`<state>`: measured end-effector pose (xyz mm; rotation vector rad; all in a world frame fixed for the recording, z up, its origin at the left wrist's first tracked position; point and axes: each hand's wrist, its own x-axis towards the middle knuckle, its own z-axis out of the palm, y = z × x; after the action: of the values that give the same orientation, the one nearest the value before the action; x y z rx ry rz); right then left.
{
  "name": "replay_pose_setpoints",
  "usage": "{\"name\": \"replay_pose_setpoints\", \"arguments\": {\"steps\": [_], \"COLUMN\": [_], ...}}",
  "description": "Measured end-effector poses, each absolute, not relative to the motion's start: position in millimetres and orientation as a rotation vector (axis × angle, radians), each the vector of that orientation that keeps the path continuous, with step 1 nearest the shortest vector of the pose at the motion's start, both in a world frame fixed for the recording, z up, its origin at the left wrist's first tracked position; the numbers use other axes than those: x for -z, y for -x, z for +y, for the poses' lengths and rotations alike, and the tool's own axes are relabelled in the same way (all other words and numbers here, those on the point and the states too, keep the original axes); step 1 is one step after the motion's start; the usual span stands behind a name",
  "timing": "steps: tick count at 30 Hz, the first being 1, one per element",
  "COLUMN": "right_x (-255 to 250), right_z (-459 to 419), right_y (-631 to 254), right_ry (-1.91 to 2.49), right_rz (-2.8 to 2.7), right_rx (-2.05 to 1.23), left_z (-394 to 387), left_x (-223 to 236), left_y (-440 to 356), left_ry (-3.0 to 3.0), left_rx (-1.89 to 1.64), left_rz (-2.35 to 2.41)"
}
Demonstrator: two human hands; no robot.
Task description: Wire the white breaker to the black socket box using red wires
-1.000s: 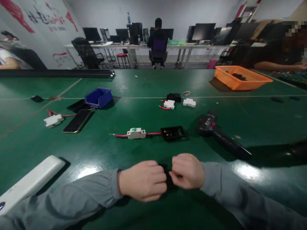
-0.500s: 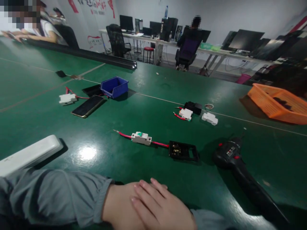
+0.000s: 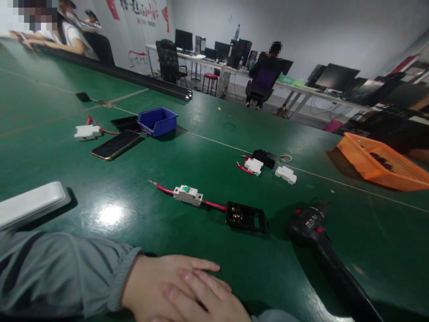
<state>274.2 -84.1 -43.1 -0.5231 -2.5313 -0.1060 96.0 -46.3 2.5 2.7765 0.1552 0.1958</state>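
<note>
My left hand (image 3: 152,279) lies at the table's near edge with a finger stretched out to the right. Over its back rests my right hand (image 3: 211,302), fingers spread and holding nothing. Ahead of them is a white circuit breaker (image 3: 187,195) with a green switch, a red wire (image 3: 164,188) sticking out on its left. Another red wire joins it to a black plastic housing (image 3: 248,218) with brass terminals. An electric screwdriver (image 3: 310,223), black with red buttons, lies on the right.
Farther back are a breaker with red wires (image 3: 254,166), a white breaker (image 3: 286,174), a blue bin (image 3: 157,121), a phone (image 3: 116,145) and another wired breaker (image 3: 87,132). An orange basket (image 3: 378,163) stands right, a white case (image 3: 33,203) left. People sit beyond.
The view has tilted and shifted slightly, so the table items appear farther left. A finger of my left hand now extends out from under my right hand, which has slid a little.
</note>
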Motion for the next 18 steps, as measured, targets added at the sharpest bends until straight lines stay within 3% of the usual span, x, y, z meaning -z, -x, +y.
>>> {"name": "replay_pose_setpoints", "arguments": {"steps": [9,18], "right_x": [26.8,-0.1], "right_z": [-67.7,-67.0], "right_y": [-287.6,-286.3], "right_ry": [0.564,0.82], "right_rz": [-2.635,-2.73], "right_rx": [0.14,-0.579], "left_z": [-51.3,-45.8], "left_x": [-3.0,-10.1], "left_y": [-99.2,-98.7], "left_ry": [-2.784,-2.705], "left_rx": [-0.378,-0.369], "left_rz": [0.194,0.137]}}
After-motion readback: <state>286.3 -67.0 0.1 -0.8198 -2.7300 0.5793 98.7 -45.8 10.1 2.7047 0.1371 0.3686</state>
